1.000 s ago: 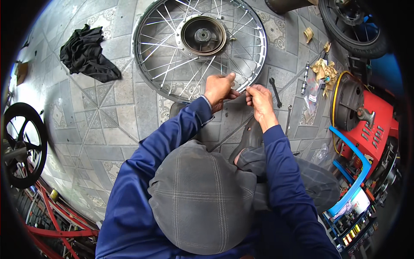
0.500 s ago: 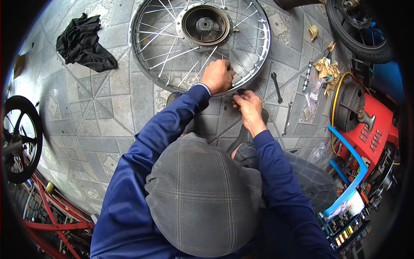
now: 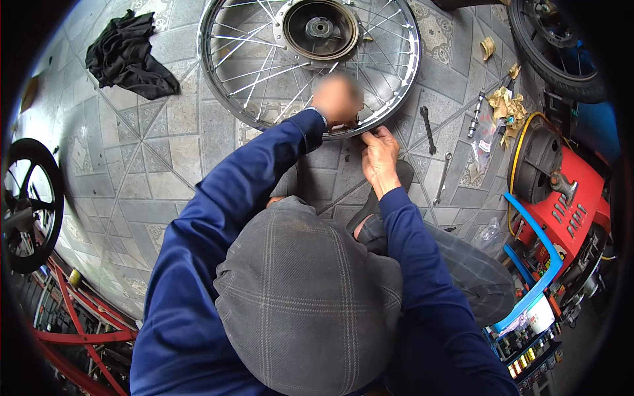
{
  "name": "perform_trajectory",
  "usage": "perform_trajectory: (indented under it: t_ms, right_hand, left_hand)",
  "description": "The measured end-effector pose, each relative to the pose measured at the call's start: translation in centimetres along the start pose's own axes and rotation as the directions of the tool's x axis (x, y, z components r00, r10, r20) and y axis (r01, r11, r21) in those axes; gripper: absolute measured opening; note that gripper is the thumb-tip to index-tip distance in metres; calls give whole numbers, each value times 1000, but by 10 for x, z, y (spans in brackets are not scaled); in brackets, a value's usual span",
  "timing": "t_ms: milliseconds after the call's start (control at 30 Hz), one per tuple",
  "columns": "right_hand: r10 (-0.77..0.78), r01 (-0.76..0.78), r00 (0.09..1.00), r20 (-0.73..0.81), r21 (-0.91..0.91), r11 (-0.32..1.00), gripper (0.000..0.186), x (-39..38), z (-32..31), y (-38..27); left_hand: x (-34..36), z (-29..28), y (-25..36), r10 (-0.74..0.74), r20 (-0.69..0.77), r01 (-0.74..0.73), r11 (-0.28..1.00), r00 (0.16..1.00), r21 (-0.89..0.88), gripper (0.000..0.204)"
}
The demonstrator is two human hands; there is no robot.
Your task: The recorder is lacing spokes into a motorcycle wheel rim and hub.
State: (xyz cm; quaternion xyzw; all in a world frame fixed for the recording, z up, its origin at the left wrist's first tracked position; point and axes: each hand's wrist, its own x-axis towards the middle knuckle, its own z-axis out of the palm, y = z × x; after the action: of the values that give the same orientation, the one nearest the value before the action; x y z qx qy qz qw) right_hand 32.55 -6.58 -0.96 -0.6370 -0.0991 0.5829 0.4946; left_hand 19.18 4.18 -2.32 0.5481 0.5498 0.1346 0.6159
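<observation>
A spoked motorcycle wheel rim (image 3: 413,72) without a tyre lies flat on the floor in front of me, its round hub (image 3: 290,33) in the middle. My left hand (image 3: 335,102) is closed over the near part of the rim, among the silver spokes (image 3: 281,72). Blur covers part of that hand, and what its fingers hold cannot be made out. From the near side, my right hand (image 3: 381,155) reaches the outer edge of the rim with thumb and fingers pinched together. Anything between those fingertips is too small or hidden to name.
An open-end wrench (image 3: 428,129) and a thinner silver wrench (image 3: 442,177) lie right of the wheel. Farther right are brown crumpled paper (image 3: 507,105), a red machine (image 3: 574,191) and a tyred wheel (image 3: 561,72). A black cloth (image 3: 129,59) lies at the far left.
My right hand has come up against the rim's outer edge; before, it was just below it with a small dark thing in its fingers. My left hand stays over the near rim.
</observation>
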Motion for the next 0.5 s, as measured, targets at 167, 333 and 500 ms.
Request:
perform_trajectory:
  t_ms: [167,333,500]
  right_hand:
    - [-42,42,999,9,-24,999,8,3,-12,5]
    - [88,-90,994,59,34,995,11,4,-15,0]
    - [103,-105,992,74,24,994,16,7,-16,0]
  left_hand:
    - [2,-1,13,-9,69,3,997,998,80,13]
    - [3,-6,11,-11,89,4,997,996,76,13]
    - [3,-2,6,-27,71,25,999,997,28,16]
